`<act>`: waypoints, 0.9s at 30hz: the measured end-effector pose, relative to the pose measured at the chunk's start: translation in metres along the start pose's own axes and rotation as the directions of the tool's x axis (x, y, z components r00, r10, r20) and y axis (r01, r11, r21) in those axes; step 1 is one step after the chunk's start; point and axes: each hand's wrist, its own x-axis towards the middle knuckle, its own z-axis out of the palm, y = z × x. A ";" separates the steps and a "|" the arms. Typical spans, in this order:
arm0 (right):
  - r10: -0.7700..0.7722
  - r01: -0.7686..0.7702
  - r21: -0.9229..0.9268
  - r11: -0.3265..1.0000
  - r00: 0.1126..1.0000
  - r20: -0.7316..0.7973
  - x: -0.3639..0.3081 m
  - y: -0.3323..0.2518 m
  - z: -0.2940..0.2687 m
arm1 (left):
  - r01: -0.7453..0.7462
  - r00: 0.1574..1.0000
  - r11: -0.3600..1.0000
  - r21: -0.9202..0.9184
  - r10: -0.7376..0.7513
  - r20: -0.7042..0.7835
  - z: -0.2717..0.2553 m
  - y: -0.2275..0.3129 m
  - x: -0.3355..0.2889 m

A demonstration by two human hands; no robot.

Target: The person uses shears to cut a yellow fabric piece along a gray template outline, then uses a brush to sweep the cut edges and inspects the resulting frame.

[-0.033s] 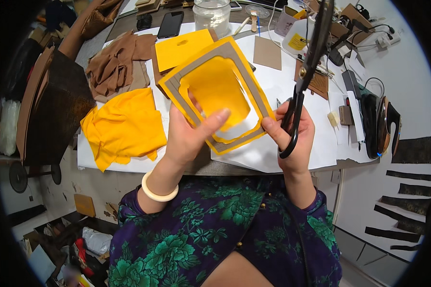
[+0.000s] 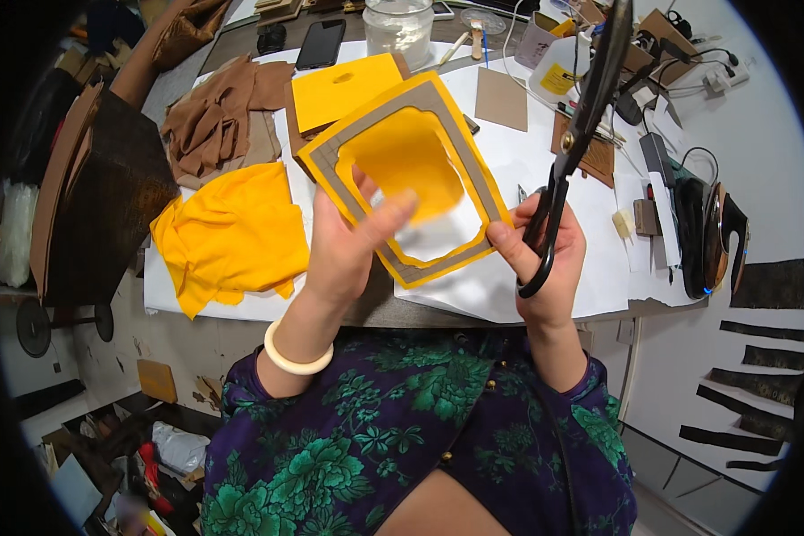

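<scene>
A rectangular frame (image 2: 327,157), grey board edged in yellow fabric with a notched opening, is tilted over the table. My right hand (image 2: 554,259) pinches its right lower edge between thumb and fingers. Large black scissors (image 2: 567,143) also hang in that hand, handle loops at the palm, blades pointing up. My left hand (image 2: 344,246) reaches around the left edge, some fingers behind and the thumb across the opening. Under the blurred thumb is a yellow fabric piece (image 2: 411,147) showing in the opening; it seems pinched there, its lower edge smeared by motion.
Crumpled yellow fabric (image 2: 232,232) and brown fabric (image 2: 210,121) lie left on white paper (image 2: 590,277). Behind the frame stands a yellow-topped box (image 2: 344,89). A phone (image 2: 320,45), glass jar (image 2: 397,31) and white bottle (image 2: 558,71) are farther back; an iron (image 2: 728,232) stands right.
My left thumb has shifted slightly left and up. The yellow piece has drawn up from the opening's lower part, where more white shows. The right hand and scissors have barely moved.
</scene>
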 end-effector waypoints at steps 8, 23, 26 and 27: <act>-0.004 -0.002 -0.239 0.971 1.000 -0.025 -0.015 0.013 0.000 | 0.024 0.962 0.990 -0.137 -0.060 -0.265 0.008 0.001 0.015; 0.297 -0.305 -0.056 0.951 0.845 0.445 -0.045 -0.007 -0.052 | -0.189 0.947 0.982 0.016 0.187 -0.260 -0.002 0.017 0.022; 0.294 -0.296 -0.067 0.953 0.845 0.447 -0.044 -0.007 -0.049 | -0.172 0.956 0.985 0.004 0.168 -0.239 -0.001 0.018 0.021; 0.294 -0.298 -0.064 0.953 0.845 0.447 -0.043 -0.006 -0.049 | -0.164 0.959 0.986 -0.003 0.159 -0.236 0.000 0.019 0.021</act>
